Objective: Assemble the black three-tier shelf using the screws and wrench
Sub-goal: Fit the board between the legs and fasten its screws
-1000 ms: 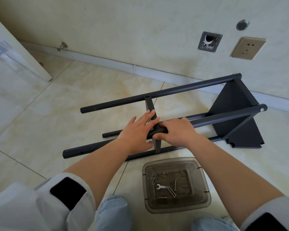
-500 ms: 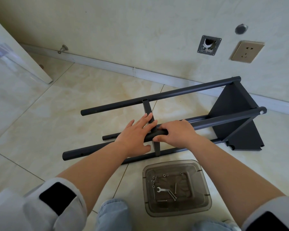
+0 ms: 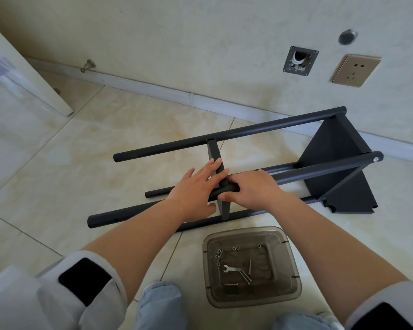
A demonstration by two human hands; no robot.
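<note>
Black shelf pole (image 3: 308,171) under fingers (image 3: 234,181) (both hands)

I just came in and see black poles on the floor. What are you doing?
A person is putting together a black shelf frame that lies on its side on the tiled floor. The left hand rests flat on the middle shelf panel, while the right hand curls round the near pole. The wrench and screws lie untouched in the clear tray.

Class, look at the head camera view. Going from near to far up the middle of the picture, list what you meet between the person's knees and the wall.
Clear plastic tray holding the wrench and screws → right hand gripping the black shelf frame → white baseboard → open wall box.
</note>
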